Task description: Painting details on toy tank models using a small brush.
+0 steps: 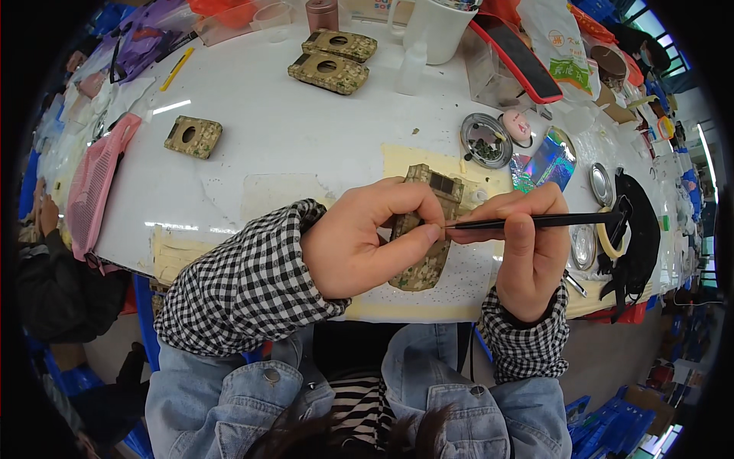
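Head view, clock face laid over the frame: camouflage model hull (419,277) sits just off centre toward 3 o'clock, its long axis pointing to 12. Left hand (359,237) lies across it, fingers curled, thumb and index tips pinched together over its middle; whether they nip a small part cannot be told. The likely reason is to keep the work steady at the tool's point. Right hand (527,222) is closed on a slim black tool (535,221) in a pen-like grip, presumably for fine control; its tip meets the left fingertips. Tool type, tweezers or otherwise, is not certain.

Hull surfaces are matt, mottled tan, green and brown, with angular edges. At 10 o'clock lies 1 similar hull (193,138) with a round deck opening. Toward 11 to 12 o'clock stand 2 more hulls (330,71), side by side, apparently parked out of the working area. At 2 o'clock, a round clear dish (464,138) contains dark, irregular bits, placed within reach of the right hand. The table (267,122) is smooth, white and glossy, with cream paper (397,159) beyond the worked hull, probably as surface protection.
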Motion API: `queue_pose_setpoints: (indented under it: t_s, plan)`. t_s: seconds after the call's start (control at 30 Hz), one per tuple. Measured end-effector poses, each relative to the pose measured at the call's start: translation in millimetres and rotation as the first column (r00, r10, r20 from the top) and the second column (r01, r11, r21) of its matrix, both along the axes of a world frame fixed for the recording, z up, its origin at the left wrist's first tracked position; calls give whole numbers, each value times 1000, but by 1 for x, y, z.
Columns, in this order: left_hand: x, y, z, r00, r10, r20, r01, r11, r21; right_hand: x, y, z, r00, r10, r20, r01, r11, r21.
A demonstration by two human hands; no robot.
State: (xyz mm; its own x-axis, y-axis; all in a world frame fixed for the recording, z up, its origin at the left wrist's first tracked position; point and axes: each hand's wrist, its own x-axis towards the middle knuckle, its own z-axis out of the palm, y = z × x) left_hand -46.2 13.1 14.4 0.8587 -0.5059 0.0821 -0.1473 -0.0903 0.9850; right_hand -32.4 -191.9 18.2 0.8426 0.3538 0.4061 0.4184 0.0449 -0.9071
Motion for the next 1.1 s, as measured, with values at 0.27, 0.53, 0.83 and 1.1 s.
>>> queue_pose_setpoints:
  t_s: [0.27, 0.53, 0.83, 1.1]
  plan:
    - [-1, 0, 1, 1000, 9, -11, -9, 1000, 15, 0, 0, 1, 1000, -4, 8, 4, 1000, -8]
    - [-2, 1, 7, 980, -21, -198, 11, 999, -53, 2, -3, -1, 999, 24, -23, -22, 996, 89]
    - [5, 2, 6, 833, -97, -545, -129, 923, -362, -5, -5, -4, 972, 91, 217, -117, 987, 106]
    - [4, 2, 4, 828, -97, -552, -141, 917, -373, -2, 0, -7, 963, 95, 254, -106, 994, 31]
